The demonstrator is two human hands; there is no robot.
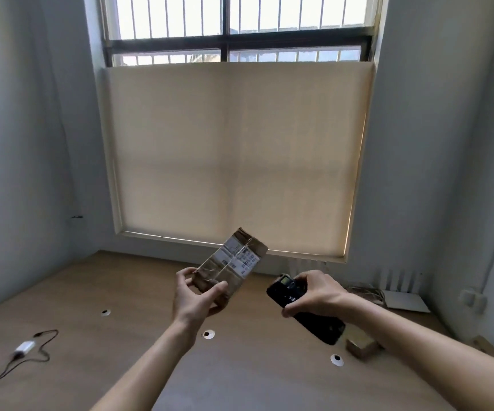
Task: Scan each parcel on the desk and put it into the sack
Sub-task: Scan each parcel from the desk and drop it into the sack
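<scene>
Left hand (195, 298): fingers and thumb curled round the lower end of a taped cardboard parcel (230, 264), held tilted above the table (91, 292), label up.
Right hand (314, 293): grips a black handheld scanner (296, 301), just right of the parcel.
Second parcel (363, 347): small box on the table under the right forearm.

Brown cardboard parcel (230, 265) under glossy clear tape, glossy black plastic scanner (302, 307), matt wood-look desk (121, 292)
</scene>
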